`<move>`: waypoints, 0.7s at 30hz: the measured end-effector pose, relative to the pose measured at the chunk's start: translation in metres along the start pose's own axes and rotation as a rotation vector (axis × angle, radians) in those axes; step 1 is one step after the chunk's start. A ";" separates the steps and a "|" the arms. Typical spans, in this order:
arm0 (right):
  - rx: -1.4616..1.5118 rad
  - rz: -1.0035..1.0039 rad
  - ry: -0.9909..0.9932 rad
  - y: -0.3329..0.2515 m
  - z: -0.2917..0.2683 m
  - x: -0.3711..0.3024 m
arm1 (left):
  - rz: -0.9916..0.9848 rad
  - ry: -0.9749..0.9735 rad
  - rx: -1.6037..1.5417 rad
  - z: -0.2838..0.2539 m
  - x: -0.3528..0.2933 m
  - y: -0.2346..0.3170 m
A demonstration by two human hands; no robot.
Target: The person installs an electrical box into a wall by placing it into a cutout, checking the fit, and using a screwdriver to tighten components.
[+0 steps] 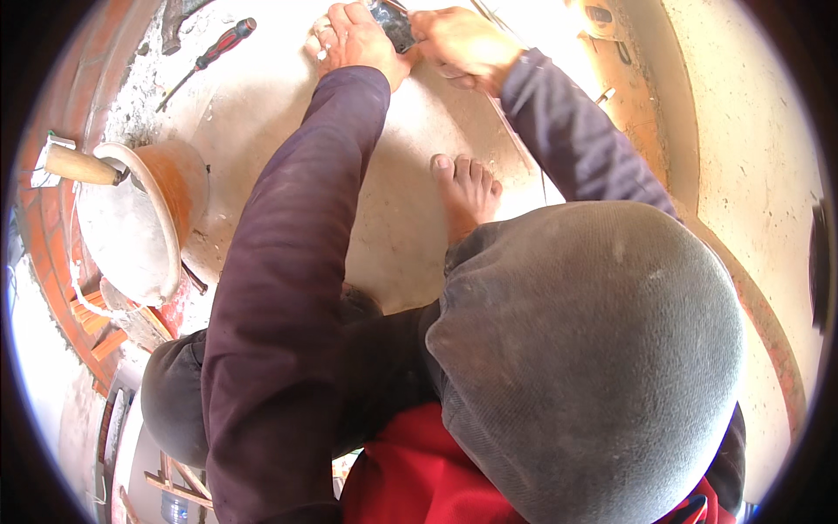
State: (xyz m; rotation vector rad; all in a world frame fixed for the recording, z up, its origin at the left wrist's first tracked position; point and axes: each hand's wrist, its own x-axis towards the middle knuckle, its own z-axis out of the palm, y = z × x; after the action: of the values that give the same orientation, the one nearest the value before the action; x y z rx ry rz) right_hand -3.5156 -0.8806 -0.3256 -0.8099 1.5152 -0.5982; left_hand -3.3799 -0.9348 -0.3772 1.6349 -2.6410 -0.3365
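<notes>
At the top centre, both hands meet around a dark grey box-like piece (393, 28), partly cut off by the view's edge. My left hand (356, 39) grips its left side with bent fingers, and the thumb lies along the lower edge. White smears show on those fingers. My right hand (458, 48) is closed at the right side of the piece. A thin rod shows by its fingertips, but what it holds is mostly hidden. To the left, a red and black screwdriver (225, 45) lies on the pale surface, and a hammer (172, 26) lies beyond it.
An orange bucket (177, 179) with grey residue stands at the left, a wooden-handled tool (83, 164) across its rim. A bare foot (470, 188) and my bent knee (602, 349) take up the near middle. A brick edge (57, 253) curves along the left; a pale wall (742, 113) rises right.
</notes>
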 end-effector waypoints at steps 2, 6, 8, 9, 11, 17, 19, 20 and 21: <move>0.001 -0.015 0.013 -0.008 0.008 0.000 | -0.009 -0.004 -0.032 0.003 0.000 -0.002; 0.106 0.168 0.121 -0.008 0.016 -0.007 | -0.056 -0.036 -0.035 -0.006 -0.003 -0.005; 0.074 0.021 0.094 0.027 0.007 0.017 | -0.029 -0.041 -0.050 -0.007 -0.003 0.000; 0.012 -0.141 0.060 0.062 -0.003 0.046 | -0.006 -0.036 -0.057 -0.008 0.002 0.006; -0.085 -0.363 0.034 0.077 0.000 0.046 | -0.014 -0.038 -0.051 -0.004 0.001 0.005; 0.154 0.337 0.128 0.014 0.000 0.020 | -0.057 -0.032 -0.068 -0.008 -0.002 0.007; 0.102 0.228 0.109 0.004 0.008 0.011 | -0.068 -0.007 -0.129 -0.013 -0.001 0.002; 0.067 0.126 0.098 -0.001 0.012 0.000 | -0.080 -0.014 -0.166 -0.012 -0.002 0.005; 0.031 0.025 0.087 -0.003 0.013 -0.004 | -0.073 -0.028 -0.177 -0.013 -0.004 0.009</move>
State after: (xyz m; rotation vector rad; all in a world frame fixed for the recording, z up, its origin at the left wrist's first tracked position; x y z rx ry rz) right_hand -3.5020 -0.8780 -0.3228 -0.7482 1.5893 -0.6435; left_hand -3.3845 -0.9298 -0.3626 1.6833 -2.4920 -0.5814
